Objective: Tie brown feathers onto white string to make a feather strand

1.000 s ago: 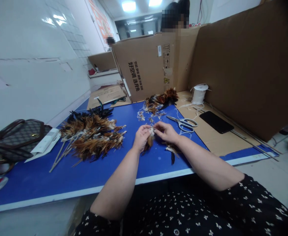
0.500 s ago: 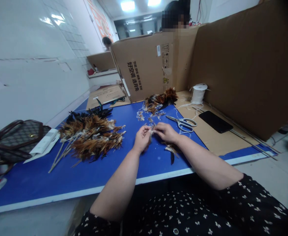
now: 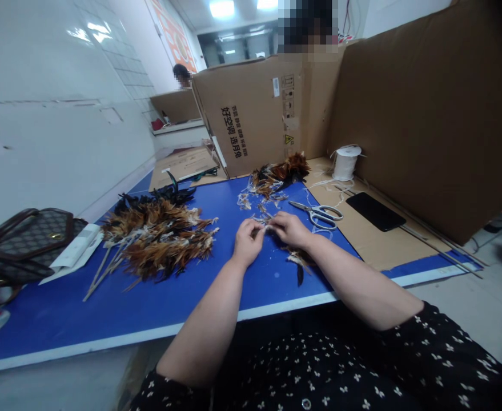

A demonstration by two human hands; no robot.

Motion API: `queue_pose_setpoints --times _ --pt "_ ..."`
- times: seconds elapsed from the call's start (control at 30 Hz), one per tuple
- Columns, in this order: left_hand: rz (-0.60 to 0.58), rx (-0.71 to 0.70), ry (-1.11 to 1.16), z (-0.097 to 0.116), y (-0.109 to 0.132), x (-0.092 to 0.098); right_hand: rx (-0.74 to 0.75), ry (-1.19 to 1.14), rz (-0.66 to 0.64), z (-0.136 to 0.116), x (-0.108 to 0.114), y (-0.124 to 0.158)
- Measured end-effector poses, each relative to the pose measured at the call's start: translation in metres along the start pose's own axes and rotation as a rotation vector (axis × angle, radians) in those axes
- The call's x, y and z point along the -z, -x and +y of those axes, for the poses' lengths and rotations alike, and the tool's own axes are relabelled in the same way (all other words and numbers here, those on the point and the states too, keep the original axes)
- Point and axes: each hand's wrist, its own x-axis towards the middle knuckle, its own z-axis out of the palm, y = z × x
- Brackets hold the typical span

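Observation:
Above the blue table [image 3: 233, 285], my left hand [image 3: 249, 242] and my right hand [image 3: 290, 229] meet fingertip to fingertip, both closed in a pinch. Between them is a small pale tuft that looks like the base of a feather [image 3: 268, 228]; the fingers cover most of it. Brown and black feathers [image 3: 300, 264] lie partly under my right forearm. Past my hands, a bunch of brown feathers [image 3: 280, 174] rests with whitish fluff and scraps around it. Scissors [image 3: 319, 215] lie with blades apart to the right of my right hand.
At left are finished-looking feather bundles on sticks [image 3: 160, 234], a folded paper [image 3: 73, 254] and a handbag [image 3: 32, 240]. To the right, a string spool [image 3: 346, 164], phone [image 3: 374, 211] and thin rods [image 3: 443, 251] lie on cardboard. Tall cardboard panels [image 3: 254, 114] stand behind; two people are beyond.
My left hand's fingers have shifted slightly, and the brown feather part seen below them before is now hidden. Both hands stay together in nearly the same spot.

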Motion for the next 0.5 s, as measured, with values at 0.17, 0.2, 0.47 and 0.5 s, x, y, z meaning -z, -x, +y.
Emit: queue_pose_setpoints --times 0.17,0.2,0.47,0.5 --pt "0.081 0.265 0.063 -0.003 0.001 0.001 -0.022 0.012 0.027 -0.004 0.001 0.001" --pt "0.096 0.315 0.068 -0.005 0.002 0.0 -0.029 0.015 0.035 -0.005 0.001 0.001" --pt "0.112 0.544 0.186 -0.022 0.005 -0.011 -0.065 0.064 -0.004 -0.012 0.002 0.0" --pt "0.104 0.559 0.197 -0.023 0.006 -0.011 -0.066 0.072 -0.015 -0.012 0.002 0.0"
